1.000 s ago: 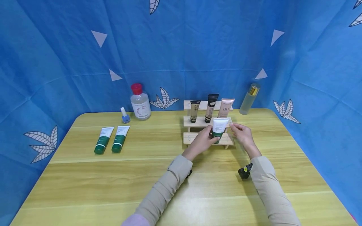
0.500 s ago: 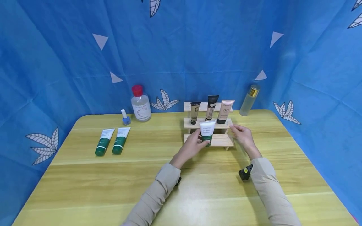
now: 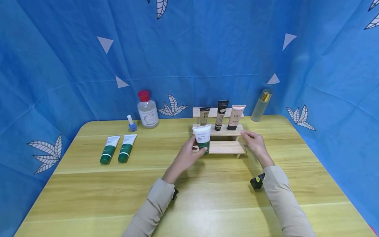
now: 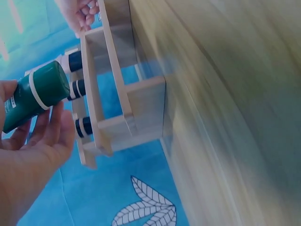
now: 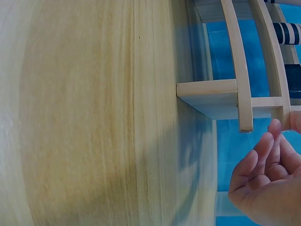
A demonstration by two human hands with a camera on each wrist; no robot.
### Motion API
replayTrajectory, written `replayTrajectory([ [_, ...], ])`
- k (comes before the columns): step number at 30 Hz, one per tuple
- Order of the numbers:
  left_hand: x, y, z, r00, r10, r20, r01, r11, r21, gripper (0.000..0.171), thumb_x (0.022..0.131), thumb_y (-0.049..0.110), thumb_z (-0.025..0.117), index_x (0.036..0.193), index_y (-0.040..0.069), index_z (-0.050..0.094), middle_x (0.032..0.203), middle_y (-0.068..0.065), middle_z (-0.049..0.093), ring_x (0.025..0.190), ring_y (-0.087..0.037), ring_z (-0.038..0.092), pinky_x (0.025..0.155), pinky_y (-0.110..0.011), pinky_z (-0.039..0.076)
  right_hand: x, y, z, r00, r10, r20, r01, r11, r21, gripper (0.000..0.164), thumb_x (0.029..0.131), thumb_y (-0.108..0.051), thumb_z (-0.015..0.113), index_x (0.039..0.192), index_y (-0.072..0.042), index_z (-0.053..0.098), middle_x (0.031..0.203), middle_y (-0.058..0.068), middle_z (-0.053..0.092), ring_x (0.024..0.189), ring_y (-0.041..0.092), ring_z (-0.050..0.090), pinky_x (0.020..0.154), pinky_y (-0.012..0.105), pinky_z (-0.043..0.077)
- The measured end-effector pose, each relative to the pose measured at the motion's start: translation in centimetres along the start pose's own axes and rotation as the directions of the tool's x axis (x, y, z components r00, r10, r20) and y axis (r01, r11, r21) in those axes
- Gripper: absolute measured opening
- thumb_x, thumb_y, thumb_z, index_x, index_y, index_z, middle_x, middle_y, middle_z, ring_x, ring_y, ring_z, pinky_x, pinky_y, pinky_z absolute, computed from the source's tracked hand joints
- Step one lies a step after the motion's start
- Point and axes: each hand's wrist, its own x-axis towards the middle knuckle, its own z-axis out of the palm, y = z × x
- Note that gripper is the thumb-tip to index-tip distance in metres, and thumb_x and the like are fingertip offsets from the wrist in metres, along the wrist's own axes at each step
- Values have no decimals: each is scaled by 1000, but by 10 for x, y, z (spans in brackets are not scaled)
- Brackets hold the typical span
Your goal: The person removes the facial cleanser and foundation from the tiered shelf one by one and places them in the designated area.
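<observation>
My left hand (image 3: 186, 154) grips a white-and-green squeeze tube (image 3: 202, 134) by its green lower part, cap down. It is upright over the left end of the bottom step of a small wooden tiered rack (image 3: 226, 148). In the left wrist view, the green cap (image 4: 55, 81) is apart from the shelves. My right hand (image 3: 255, 144) pinches the right end of the middle shelf, with thumb and fingertips on either side of it in the right wrist view. On that shelf stand a small black-capped tube (image 3: 204, 116), a slim black tube (image 3: 220, 116) and a pink BB cream tube (image 3: 236, 118).
Two more white-and-green tubes (image 3: 109, 149) lie at the table's left. Behind them stand a blue nail polish bottle (image 3: 132, 125) and a red-capped clear bottle (image 3: 148, 113). A gold-capped bottle (image 3: 260, 107) is at the back right. Blue cloth (image 3: 189, 49) encloses the table.
My left hand has carried the white-and-green tube leftward along the front of the rack, from its right part to its left end. The right hand has kept its place at the middle shelf.
</observation>
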Motion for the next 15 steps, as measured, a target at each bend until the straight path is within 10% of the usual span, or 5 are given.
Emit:
replayTrajectory([
  [15, -17, -6, -28, 995, -71, -77, 67, 997, -44, 51, 91, 21, 62, 136, 6, 43, 123, -13, 58, 111, -27, 57, 96, -42, 47, 1, 2, -1, 1000, -6, 5, 6, 1000, -3, 63, 97, -45, 46, 141, 1, 42, 135, 24, 49, 113, 30, 52, 98, 40, 45],
])
